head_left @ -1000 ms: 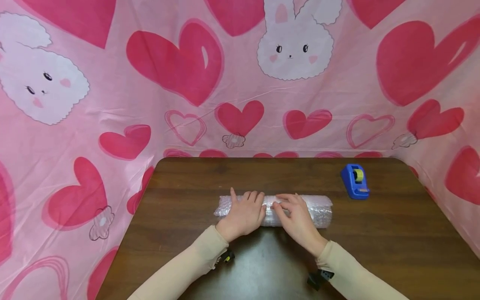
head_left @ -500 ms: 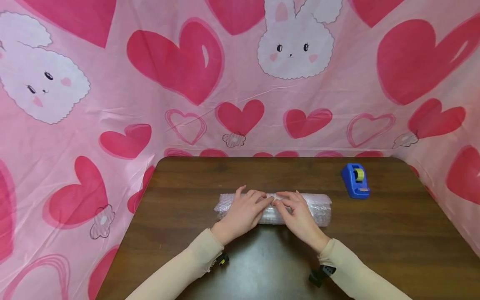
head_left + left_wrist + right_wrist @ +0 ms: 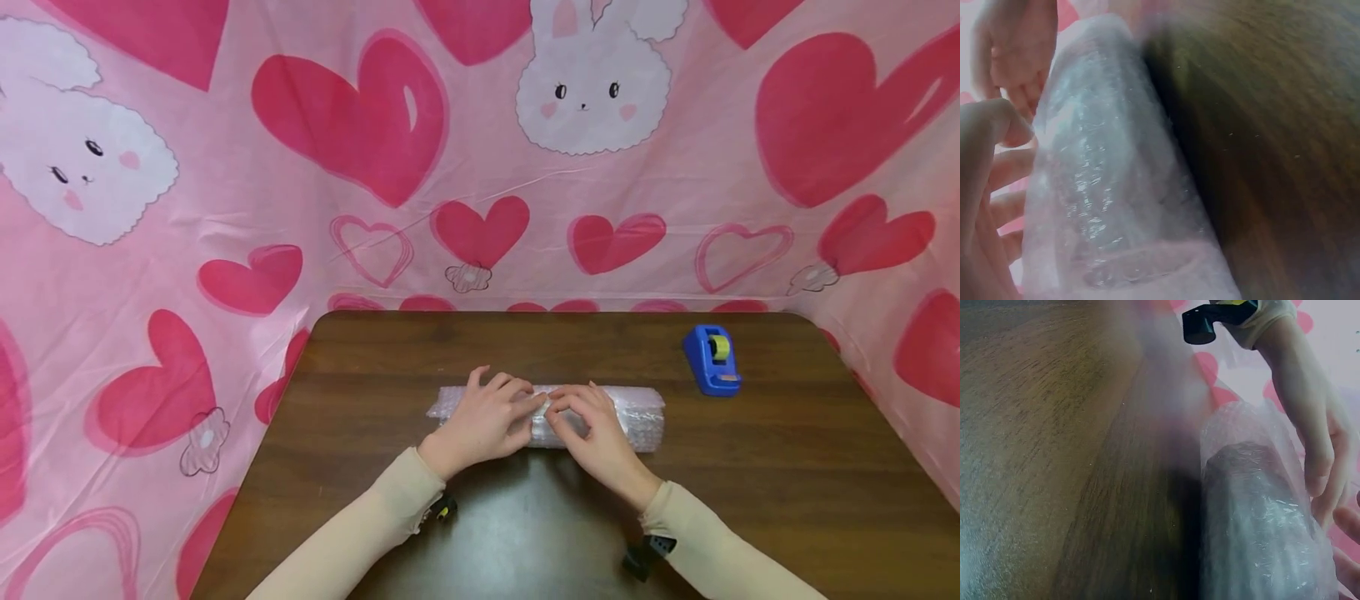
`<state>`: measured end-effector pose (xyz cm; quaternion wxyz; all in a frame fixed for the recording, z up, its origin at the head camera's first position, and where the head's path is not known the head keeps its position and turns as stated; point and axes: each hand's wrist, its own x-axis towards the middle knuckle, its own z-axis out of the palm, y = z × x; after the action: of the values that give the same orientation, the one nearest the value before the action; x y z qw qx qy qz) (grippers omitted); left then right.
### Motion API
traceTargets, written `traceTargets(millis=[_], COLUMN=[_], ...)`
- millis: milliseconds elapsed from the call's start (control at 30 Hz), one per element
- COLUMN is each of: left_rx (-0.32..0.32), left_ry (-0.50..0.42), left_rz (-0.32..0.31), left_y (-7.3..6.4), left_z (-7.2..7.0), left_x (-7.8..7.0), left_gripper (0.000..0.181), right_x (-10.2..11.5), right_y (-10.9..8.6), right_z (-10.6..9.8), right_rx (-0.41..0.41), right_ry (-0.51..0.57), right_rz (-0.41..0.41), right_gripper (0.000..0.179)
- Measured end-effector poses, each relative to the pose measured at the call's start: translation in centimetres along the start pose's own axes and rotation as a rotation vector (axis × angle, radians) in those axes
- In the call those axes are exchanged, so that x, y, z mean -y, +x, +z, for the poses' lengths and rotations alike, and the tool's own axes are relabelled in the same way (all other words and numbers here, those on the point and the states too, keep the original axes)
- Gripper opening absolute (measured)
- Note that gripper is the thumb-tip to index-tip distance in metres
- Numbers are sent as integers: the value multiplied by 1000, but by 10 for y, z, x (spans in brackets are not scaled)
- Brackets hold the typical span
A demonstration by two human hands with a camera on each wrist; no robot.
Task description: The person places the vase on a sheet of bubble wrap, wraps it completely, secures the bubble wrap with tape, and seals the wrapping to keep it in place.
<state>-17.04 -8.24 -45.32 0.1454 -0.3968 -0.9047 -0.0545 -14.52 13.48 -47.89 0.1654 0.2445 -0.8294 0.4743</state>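
A roll of clear bubble wrap (image 3: 641, 421) lies crosswise on the table, wrapped round something greyish that shows dimly through the plastic (image 3: 1254, 519). My left hand (image 3: 486, 417) rests over the left half, its index fingertip at the top middle. My right hand (image 3: 600, 437) touches the same spot from the other side, thumb and index fingertips close together. In the left wrist view the left thumb (image 3: 1013, 128) is at the roll's edge, its other fingers lower down and partly hidden. The left hand (image 3: 1310, 419) also shows beyond the roll in the right wrist view.
A blue tape dispenser (image 3: 712, 362) with a yellow core stands at the back right of the brown wooden table (image 3: 795, 467). Pink cloth with hearts and rabbits (image 3: 480, 167) hangs behind and at both sides. Dark wrist cameras (image 3: 648, 554) sit under the sleeves.
My left hand has shifted slightly, its index finger reaching right to meet the right fingertips at the roll's top middle. The right hand and the roll have hardly moved.
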Motion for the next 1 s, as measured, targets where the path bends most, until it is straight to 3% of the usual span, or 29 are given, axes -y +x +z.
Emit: traceTargets(millis=[367,1000], left_rx=[56,95], left_ry=[-27,-29], left_rz=[-30,-59], left_y=[2,1], left_z=[-3,-2], left_x=[0,3], left_gripper=[41,39], right_x=[-4,-5], right_y=[-10,-15], right_z=[1,-8], right_rx=[-47,78], right_ry=[8,-35], right_rz=[-142,-103], right_gripper=[22,20])
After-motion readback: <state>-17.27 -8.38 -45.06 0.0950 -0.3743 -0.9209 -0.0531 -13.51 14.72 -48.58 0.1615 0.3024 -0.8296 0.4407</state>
